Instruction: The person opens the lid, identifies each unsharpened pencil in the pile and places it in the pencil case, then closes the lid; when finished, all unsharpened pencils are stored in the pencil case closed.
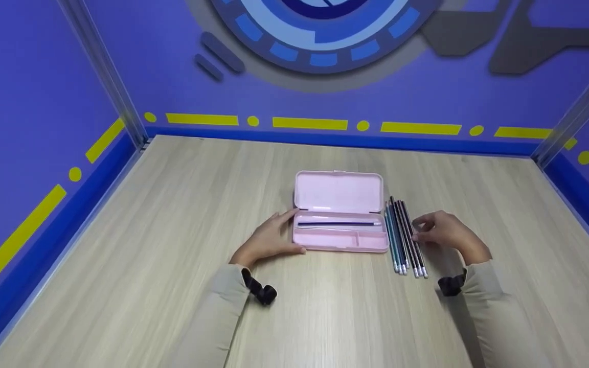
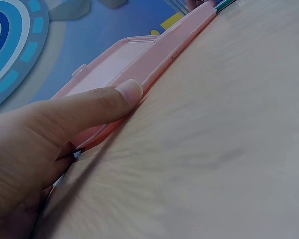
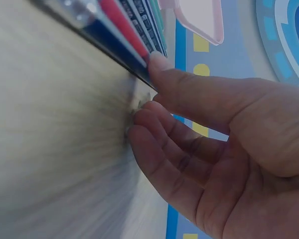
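Note:
A pink pencil case (image 1: 325, 248) lies with its lid (image 1: 339, 191) raised at the back. One dark pencil (image 1: 338, 224) with a white end lies in its rear compartment. My left hand (image 1: 268, 239) grips the case's left end, thumb along the front wall and fingers by the hinge side. To the right of the case lies a row of several pencils (image 1: 402, 240), dark and teal, eraser ends toward me. My right hand (image 1: 448, 235) is at the row's right side, its thumb tip (image 3: 159, 62) touching the outermost pencil and its other fingers loosely bent beside it, low over the table.
The front compartment (image 1: 325, 238) of the case has a divider near its right end. Under everything is a pale wood table (image 1: 325, 317), bounded by blue panels (image 1: 120, 92) with yellow marks and metal corner posts. Both wrists carry black camera mounts (image 1: 261, 291).

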Available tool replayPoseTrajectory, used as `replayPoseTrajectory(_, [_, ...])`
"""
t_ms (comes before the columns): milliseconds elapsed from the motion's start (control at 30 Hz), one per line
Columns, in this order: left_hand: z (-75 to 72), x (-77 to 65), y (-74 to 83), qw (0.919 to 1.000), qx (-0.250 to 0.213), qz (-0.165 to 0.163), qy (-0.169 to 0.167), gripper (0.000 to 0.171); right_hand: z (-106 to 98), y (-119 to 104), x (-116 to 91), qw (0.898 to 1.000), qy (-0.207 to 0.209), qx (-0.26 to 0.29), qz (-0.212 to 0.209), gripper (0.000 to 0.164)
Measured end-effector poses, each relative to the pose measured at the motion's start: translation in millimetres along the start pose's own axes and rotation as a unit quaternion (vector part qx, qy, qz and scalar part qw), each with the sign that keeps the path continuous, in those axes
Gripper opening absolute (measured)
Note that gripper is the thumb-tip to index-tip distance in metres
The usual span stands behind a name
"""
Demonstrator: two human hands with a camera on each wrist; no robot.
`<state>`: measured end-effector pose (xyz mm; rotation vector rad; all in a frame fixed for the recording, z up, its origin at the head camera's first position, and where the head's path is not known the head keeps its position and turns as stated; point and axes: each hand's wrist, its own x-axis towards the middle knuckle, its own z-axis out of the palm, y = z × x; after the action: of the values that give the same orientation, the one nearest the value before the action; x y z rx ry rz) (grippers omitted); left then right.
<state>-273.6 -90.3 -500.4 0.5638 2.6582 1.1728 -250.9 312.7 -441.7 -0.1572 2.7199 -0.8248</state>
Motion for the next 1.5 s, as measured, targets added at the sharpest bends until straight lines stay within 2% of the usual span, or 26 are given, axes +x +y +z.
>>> replayPoseTrajectory(200, [-0.1, -0.4, 1.5, 1.0000, -0.004, 0.003, -0.002, 0.103, 2, -1, 0, 1.000, -0.003, 0.018, 0.023, 0.051])
replayPoseTrajectory(367, [-0.6, -1.1, 1.0, 1.0000, -0.006, 0.002, -0.002, 0.104, 6, -5, 3, 0.998, 0.006, 0.054, 0.040, 0.054])
replayPoseTrajectory(667, [-0.7, 1.2, -1.5, 0.9997, 0.001, 0.023, 0.002, 0.103, 6, 2, 4, 0.996, 0.010, 0.083, 0.016, 0.052])
replayPoseTrajectory(1067, [-0.8, 0.7, -0.4, 0.9998, 0.003, 0.019, 0.001, 0.104, 1, 3, 4, 0.995, 0.008, 0.102, 0.016, 0.056])
replayPoseTrajectory(1300, [-1.4, 0.5, -0.6, 0.9997, 0.001, 0.026, 0.000, 0.102, -3, -3, 4, 0.994, 0.031, 0.104, 0.007, 0.054])
replayPoseTrajectory(1500, [-1.4, -0.2, 0.2, 0.9999, -0.005, 0.016, -0.002, 0.103, -7, -14, 4, 0.993, 0.058, 0.105, 0.002, 0.049])
